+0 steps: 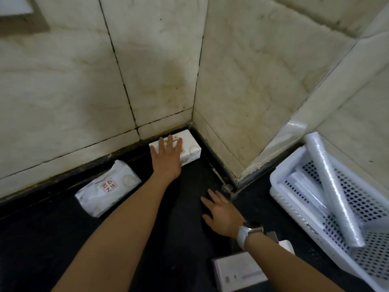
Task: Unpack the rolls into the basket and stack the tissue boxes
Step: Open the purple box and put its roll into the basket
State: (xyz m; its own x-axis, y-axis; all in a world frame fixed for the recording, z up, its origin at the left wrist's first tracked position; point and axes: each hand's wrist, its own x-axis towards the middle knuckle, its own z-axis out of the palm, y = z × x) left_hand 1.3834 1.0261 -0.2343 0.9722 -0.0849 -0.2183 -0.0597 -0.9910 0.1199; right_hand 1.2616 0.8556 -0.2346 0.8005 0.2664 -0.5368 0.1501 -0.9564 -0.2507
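Stacking step is in hand; the rolls look dealt with already, several wrapped rolls [332,190] lying in the white perforated basket [280,182] at right, one long one leaning across its rim. Left hand [167,157] is flat, fingers spread wide, palm pressed on top of a white tissue box [190,149] that sits on the dark floor [147,239] tucked into the corner where the two tiled walls meet; not gripping it, just resting on it. Right hand [221,211], smartwatch [249,229] on the wrist, is open and empty, fingers loosely spread, low over the floor, touching nothing that I can make out. A soft tissue pack [107,188] lies against the left wall, well apart from the corner box. Another white box [237,272] lies near the bottom edge, partly under the right forearm. Next move, I'd judge: pick up one of the loose ones and set it squarely on the corner box; the soft pack will sag, so it probably belongs on top.
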